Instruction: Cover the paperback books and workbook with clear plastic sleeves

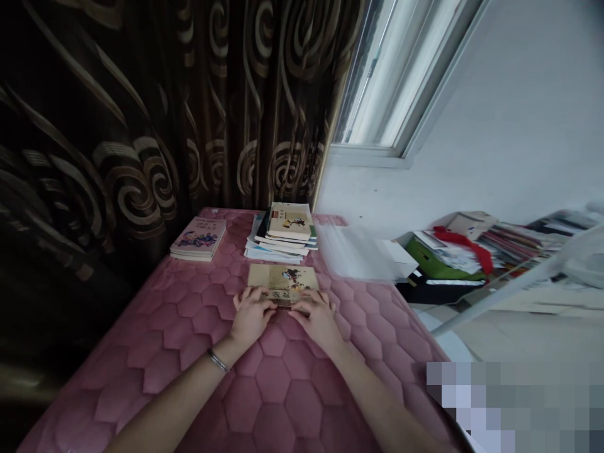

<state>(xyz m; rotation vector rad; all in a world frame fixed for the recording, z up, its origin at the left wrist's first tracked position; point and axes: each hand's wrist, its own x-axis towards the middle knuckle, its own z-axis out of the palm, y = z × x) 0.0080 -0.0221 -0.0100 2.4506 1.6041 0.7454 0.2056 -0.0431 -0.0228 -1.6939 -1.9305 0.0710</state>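
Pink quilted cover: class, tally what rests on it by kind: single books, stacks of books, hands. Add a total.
Single books: 1, the tan book
Stacks of books: 2, the tall stack and the low stack
Hands: 2, the left hand and the right hand
Total: 5

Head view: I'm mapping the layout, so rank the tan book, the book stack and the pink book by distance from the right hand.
1. Tan book, touched by the right hand.
2. Book stack, just behind it.
3. Pink book, far left.
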